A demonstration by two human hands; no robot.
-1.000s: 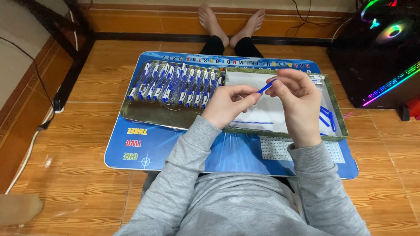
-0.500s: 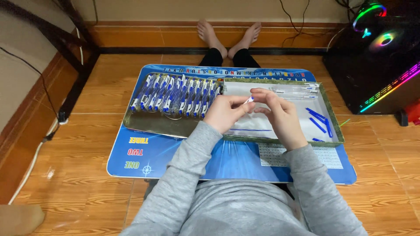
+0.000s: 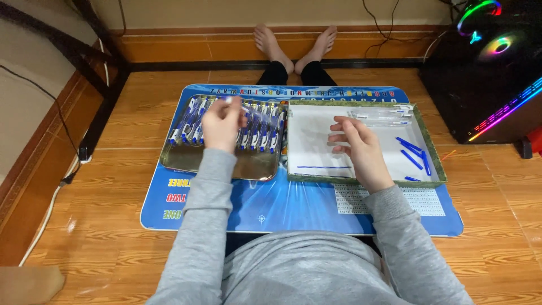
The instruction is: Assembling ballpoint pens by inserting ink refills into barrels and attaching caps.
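Pens mostly racked on the left, loose parts left on the right.

From my feed, the shiny metal tray (image 3: 186, 164) already holds a long row of assembled blue-and-white pens (image 3: 257, 133); my left hand (image 3: 221, 121) hovers over it, its grip pinched on one pen (image 3: 231, 100), I think. My right hand (image 3: 361, 144), grip loose and empty, hovers over the white-lined box (image 3: 316, 152), where clear barrels (image 3: 379, 116), thin refills (image 3: 324, 167) and blue caps (image 3: 411, 152) remain.
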